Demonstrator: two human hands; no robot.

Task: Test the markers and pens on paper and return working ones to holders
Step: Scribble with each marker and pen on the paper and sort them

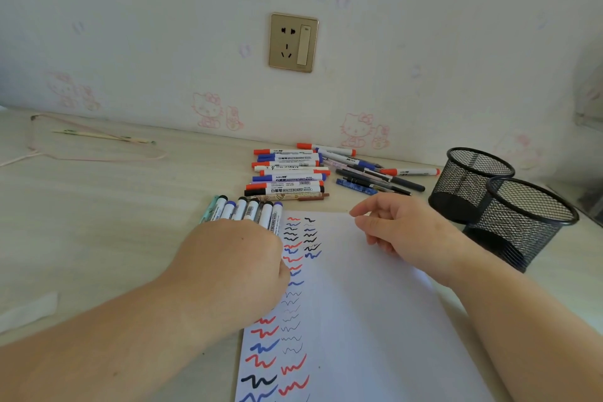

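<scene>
Gripping bundle of 6 markers (pixel 248 210): L hand (pixel 235 258); R hand (pixel 401 232) fingers loose; 2 mesh holders (pixel 509 206).

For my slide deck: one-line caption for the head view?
Left hand gripping a marker bundle beside scribbled paper.

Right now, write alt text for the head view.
A left hand grips a bundle of markers beside scribble-covered paper, the right hand hovering over it. More markers and pens and two mesh holders sit beyond.
</scene>
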